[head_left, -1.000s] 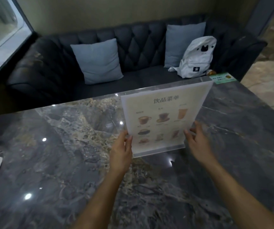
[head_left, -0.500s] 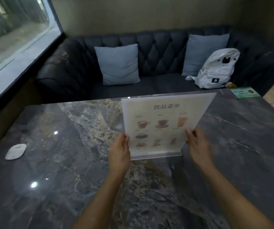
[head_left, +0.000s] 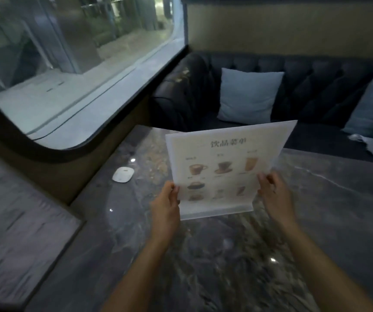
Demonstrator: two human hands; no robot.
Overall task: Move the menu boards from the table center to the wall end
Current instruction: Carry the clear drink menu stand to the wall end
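You are holding the menu board (head_left: 221, 167) upright, printed face toward you, left hand (head_left: 166, 207) and right hand (head_left: 274, 194) each pinching a side edge above the tabletop (head_left: 316, 221).

One menu board (head_left: 223, 170), two hands: left (head_left: 165, 208), right (head_left: 274, 194). One table (head_left: 327, 199), one sofa (head_left: 316, 86), two cushions (head_left: 248, 95), one white coaster (head_left: 123, 174).
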